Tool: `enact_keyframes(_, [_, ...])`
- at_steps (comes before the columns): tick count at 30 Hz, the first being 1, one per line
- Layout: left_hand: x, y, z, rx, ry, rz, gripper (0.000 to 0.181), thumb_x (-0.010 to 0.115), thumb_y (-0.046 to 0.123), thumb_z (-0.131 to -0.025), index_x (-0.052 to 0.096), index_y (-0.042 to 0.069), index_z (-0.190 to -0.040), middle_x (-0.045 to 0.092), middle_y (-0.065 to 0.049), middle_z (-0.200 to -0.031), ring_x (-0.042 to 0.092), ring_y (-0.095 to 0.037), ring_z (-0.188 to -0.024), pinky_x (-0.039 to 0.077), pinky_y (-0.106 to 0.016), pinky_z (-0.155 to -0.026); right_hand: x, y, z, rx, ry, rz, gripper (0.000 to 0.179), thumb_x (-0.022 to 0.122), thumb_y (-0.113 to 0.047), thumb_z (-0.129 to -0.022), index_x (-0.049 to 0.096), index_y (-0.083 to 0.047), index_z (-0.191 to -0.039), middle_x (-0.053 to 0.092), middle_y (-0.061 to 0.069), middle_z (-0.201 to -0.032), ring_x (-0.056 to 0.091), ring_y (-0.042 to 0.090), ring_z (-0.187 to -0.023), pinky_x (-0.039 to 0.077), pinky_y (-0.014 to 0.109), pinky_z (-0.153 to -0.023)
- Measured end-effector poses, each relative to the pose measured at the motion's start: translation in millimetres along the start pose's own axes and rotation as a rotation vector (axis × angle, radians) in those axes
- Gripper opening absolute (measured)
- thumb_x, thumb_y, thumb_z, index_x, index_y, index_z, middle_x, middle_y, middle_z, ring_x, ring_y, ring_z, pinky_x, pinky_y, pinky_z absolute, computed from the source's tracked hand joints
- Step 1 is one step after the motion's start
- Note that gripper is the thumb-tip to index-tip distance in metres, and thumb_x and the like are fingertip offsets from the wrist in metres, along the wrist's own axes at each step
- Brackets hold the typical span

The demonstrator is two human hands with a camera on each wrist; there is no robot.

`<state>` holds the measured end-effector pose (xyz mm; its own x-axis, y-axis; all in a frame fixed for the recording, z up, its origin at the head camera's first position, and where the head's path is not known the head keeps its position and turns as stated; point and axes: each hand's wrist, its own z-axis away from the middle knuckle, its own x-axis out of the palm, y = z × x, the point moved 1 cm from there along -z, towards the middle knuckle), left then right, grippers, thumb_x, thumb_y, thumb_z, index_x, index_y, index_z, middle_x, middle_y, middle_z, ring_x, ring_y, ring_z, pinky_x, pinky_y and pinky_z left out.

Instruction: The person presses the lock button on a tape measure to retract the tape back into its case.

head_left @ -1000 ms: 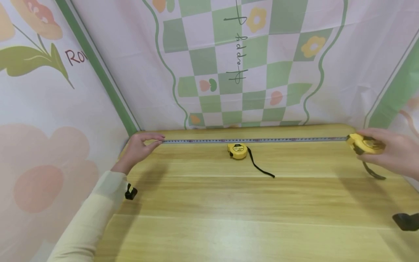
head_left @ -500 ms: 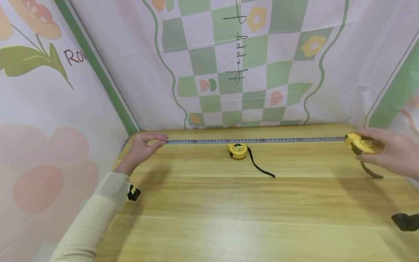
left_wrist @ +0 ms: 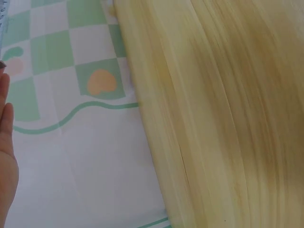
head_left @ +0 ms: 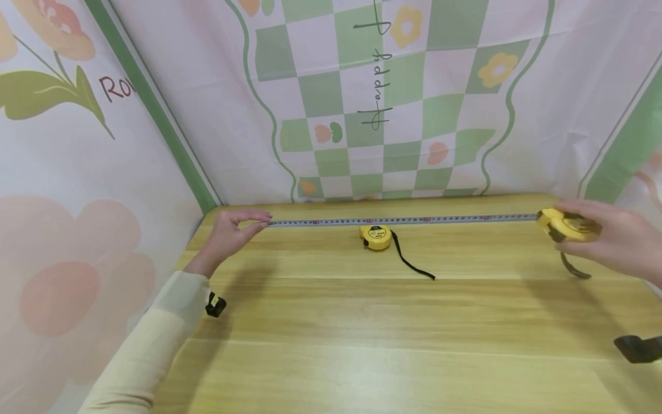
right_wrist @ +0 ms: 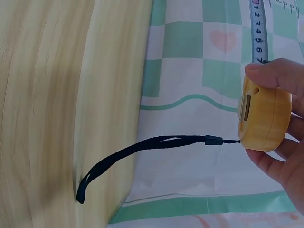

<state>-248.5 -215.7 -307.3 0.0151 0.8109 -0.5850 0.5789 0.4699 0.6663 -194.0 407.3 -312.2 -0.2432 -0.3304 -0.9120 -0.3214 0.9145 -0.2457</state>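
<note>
Between my two hands a tape measure's blade stretches straight across, raised above the wooden table. My left hand pinches the blade's free end between thumb and fingers; in the left wrist view only the edge of that hand shows. At the right, my right hand grips the yellow tape measure case. The right wrist view shows this case with its black wrist strap hanging loose. A second yellow tape measure lies on the table below the blade, its black strap trailing right.
The wooden table has a printed cloth behind it and another cloth along the left. A black device shows by the left wrist, another black piece at the right edge.
My hands have come slightly closer together: the left moved right, the right moved left with the case. The exposed blade is shorter. The tape measure on the table has stayed put.
</note>
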Motion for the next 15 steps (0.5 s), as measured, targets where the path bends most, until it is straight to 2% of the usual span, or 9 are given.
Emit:
enact_keyframes(1, [0.8, 0.7, -0.3, 0.004, -0.001, 0.003, 0.012, 0.067, -0.007, -0.087, 0.071, -0.009, -0.098, 0.069, -0.021, -0.107, 0.064, -0.037, -0.105, 0.045, -0.047, -0.099, -0.4, -1.6, 0.0, 0.0, 0.0, 0.001, 0.074, 0.087, -0.005, -0.065, 0.052, 0.009, -0.128, 0.049, 0.04, -0.121, 0.056, 0.05, -0.091, 0.046, 0.063, -0.07])
enact_keyframes(4, [3.0, 3.0, -1.2, 0.012, -0.01, 0.009, 0.012, 0.067, -0.006, -0.088, 0.071, -0.01, -0.099, 0.069, -0.021, -0.107, 0.064, -0.037, -0.105, 0.046, -0.047, -0.098, -1.6, -5.3, -0.3, -0.005, 0.004, 0.001, 0.074, 0.088, -0.005, -0.064, 0.053, 0.008, -0.128, 0.051, 0.039, -0.12, 0.057, 0.047, -0.088, 0.051, 0.043, -0.067])
enact_keyframes(6, [4.6, 4.6, -1.6, 0.013, -0.02, 0.014, 0.012, 0.067, -0.006, -0.088, 0.071, -0.01, -0.099, 0.069, -0.021, -0.107, 0.064, -0.037, -0.106, 0.045, -0.048, -0.099, -2.2, -7.4, -0.5, -0.01, 0.014, -0.003, 0.075, 0.089, -0.005, -0.063, 0.054, 0.007, -0.128, 0.053, 0.038, -0.119, 0.058, 0.045, -0.087, 0.047, 0.027, -0.063])
enact_keyframes(8, [5.9, 6.1, -2.0, 0.009, -0.03, 0.013, 0.013, 0.067, -0.005, -0.088, 0.071, -0.009, -0.1, 0.069, -0.021, -0.107, 0.063, -0.037, -0.107, 0.044, -0.049, -0.1, -2.7, -8.8, -0.7, -0.011, 0.017, -0.009, 0.075, 0.09, -0.006, -0.063, 0.055, 0.006, -0.128, 0.054, 0.036, -0.117, 0.059, 0.043, -0.085, 0.039, 0.017, -0.059])
enact_keyframes(11, [7.9, 6.3, -3.0, -0.002, -0.04, 0.016, 0.013, 0.066, -0.004, -0.089, 0.071, -0.009, -0.101, 0.069, -0.02, -0.109, 0.063, -0.036, -0.108, 0.042, -0.05, -0.102, -3.1, -10.7, -0.6, -0.015, 0.025, -0.011, 0.075, 0.09, -0.007, -0.062, 0.056, 0.005, -0.128, 0.056, 0.036, -0.116, 0.059, 0.043, -0.084, 0.038, 0.016, -0.059])
enact_keyframes(15, [10.6, -7.6, -5.8, -0.021, -0.039, 0.034, 0.014, 0.066, -0.002, -0.09, 0.071, -0.008, -0.102, 0.068, -0.019, -0.11, 0.062, -0.035, -0.11, 0.041, -0.05, -0.103, -3.4, -12.7, -0.4, -0.021, 0.028, -0.011, 0.075, 0.09, -0.006, -0.062, 0.056, 0.005, -0.128, 0.057, 0.035, -0.113, 0.059, 0.041, -0.083, 0.039, 0.016, -0.058])
